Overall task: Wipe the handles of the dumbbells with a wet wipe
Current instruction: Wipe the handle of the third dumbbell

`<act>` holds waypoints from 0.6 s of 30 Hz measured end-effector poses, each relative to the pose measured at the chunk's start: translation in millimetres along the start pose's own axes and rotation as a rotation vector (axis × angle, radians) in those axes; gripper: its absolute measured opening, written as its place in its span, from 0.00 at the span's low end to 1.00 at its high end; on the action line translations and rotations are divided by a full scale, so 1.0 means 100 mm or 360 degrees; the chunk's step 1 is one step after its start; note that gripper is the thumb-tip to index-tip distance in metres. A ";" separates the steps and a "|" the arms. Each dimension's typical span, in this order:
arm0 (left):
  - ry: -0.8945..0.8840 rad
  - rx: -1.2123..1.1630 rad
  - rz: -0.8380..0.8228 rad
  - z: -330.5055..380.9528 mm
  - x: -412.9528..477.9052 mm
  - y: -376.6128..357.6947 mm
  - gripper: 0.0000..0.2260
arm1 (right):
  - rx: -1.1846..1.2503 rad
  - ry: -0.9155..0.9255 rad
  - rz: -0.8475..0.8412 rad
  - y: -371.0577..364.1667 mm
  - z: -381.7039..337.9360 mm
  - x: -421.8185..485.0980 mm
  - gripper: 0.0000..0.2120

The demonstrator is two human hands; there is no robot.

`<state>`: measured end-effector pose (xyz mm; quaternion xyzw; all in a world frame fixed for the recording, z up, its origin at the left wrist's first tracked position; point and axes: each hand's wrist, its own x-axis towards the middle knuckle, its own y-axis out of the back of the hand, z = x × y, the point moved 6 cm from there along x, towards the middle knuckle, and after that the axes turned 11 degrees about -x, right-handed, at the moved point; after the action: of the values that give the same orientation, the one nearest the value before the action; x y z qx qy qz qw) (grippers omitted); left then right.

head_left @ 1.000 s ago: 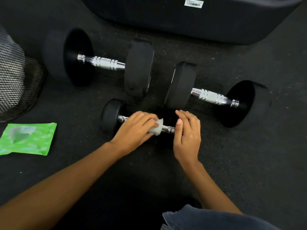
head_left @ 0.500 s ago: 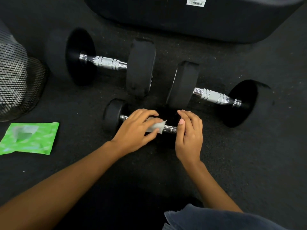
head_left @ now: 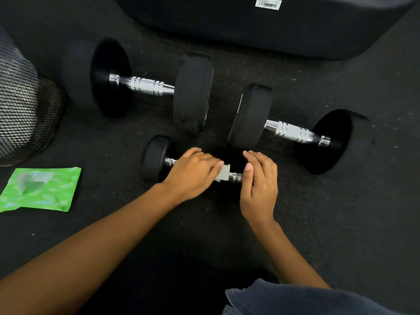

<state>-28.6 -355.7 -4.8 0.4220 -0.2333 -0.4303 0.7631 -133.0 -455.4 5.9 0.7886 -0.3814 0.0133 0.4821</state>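
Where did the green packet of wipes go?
In the head view, the flat green wet-wipe packet lies on the dark speckled floor at the far left, just in front of the black mesh bin, left of the person's left hand.

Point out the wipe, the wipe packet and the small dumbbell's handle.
wipe [head_left: 222, 175], head view, the white fold showing
wipe packet [head_left: 43, 189], head view, middle of the green face
handle [head_left: 235, 176], head view, bare chrome

Small dumbbell [head_left: 159, 160] nearest, two larger dumbbells [head_left: 150, 86] [head_left: 293, 131] behind it, wipes packet [head_left: 41, 189] far left

Black mesh bin [head_left: 25, 114], dark barcoded tub [head_left: 261, 30]
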 end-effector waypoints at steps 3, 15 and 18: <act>0.0135 0.0053 -0.0027 0.04 0.11 -0.06 0.26 | -0.0011 -0.0007 -0.0011 -0.01 0.00 0.01 0.16; 0.0205 0.0173 -0.0221 -0.02 0.14 -0.09 0.18 | -0.0003 -0.0003 0.0015 -0.01 0.01 0.00 0.16; 0.0142 0.0140 -0.0228 0.15 0.16 -0.19 0.19 | -0.0010 -0.0007 0.0018 -0.01 0.01 0.01 0.16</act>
<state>-39.7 -381.6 -12.3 0.4894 -0.1869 -0.4539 0.7208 -132.4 -456.4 4.8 0.7849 -0.3869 0.0129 0.4837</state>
